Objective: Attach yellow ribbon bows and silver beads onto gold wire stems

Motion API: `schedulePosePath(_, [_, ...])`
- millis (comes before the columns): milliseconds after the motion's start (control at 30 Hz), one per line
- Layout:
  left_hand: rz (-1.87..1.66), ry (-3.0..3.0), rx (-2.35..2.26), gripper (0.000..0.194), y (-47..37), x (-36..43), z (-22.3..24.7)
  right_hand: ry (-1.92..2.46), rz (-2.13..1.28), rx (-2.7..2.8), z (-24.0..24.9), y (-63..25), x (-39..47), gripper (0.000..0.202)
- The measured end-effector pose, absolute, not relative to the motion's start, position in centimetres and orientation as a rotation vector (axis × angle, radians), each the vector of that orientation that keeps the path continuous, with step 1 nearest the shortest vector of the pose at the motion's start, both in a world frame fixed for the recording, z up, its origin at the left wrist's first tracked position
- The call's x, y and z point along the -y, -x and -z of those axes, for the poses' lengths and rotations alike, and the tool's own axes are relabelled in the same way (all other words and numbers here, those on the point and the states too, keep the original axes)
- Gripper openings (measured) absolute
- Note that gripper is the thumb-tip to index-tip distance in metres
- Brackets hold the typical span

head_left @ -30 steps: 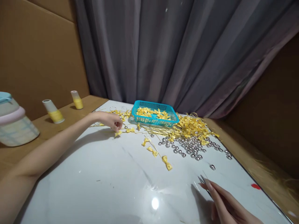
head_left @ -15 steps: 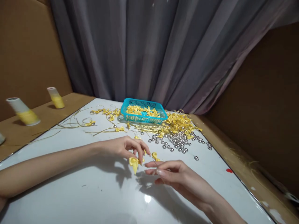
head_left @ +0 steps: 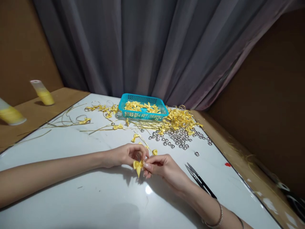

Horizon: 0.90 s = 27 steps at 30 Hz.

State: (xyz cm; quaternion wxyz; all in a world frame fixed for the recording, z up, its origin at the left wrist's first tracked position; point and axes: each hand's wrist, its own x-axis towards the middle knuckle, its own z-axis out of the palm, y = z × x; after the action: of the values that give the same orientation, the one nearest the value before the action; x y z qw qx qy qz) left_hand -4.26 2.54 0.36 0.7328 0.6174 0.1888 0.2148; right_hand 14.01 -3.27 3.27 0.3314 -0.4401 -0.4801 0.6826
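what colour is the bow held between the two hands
Yellow; the bow shows best in the head view.

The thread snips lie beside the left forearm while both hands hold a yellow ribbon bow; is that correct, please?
Not quite: the head view shows the thread snips beside the right forearm; the left hand and right hand do hold a yellow ribbon bow.

No text, label, brand, number or sign can be read. That goes for the yellow-wound cones [head_left: 45,96] well beyond the left hand [head_left: 127,156], the blue basket [head_left: 143,113] beyond both hands, and the snips [head_left: 203,182] beside the right hand [head_left: 163,168].
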Motion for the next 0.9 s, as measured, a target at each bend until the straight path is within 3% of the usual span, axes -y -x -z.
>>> schedulePosePath(100, [-0.434, -1.262, -0.486, 0.036, 4.3, -2.7, -0.1, 1.174, -1.687, 1.263, -3.5, -14.5, 3.2, 0.018])
schedulePosePath(267, [-0.353, -1.167, -0.455, 0.041, 4.6, -3.4, 0.0, 1.241, -1.544, 1.249, -3.8, -15.6, 2.7, 0.016])
schedulePosePath(533, [-0.391, -1.323, -0.635, 0.029, 3.6, -2.7, 0.0, 1.386, -1.306, 1.297, -3.2, -14.9, 2.8, 0.017])
schedulePosePath(900, [-0.473, -1.216, -0.805, 0.028, 3.3, -2.4, 0.3, 1.373, -1.36, 1.289, -2.7, -14.7, 2.9, 0.019])
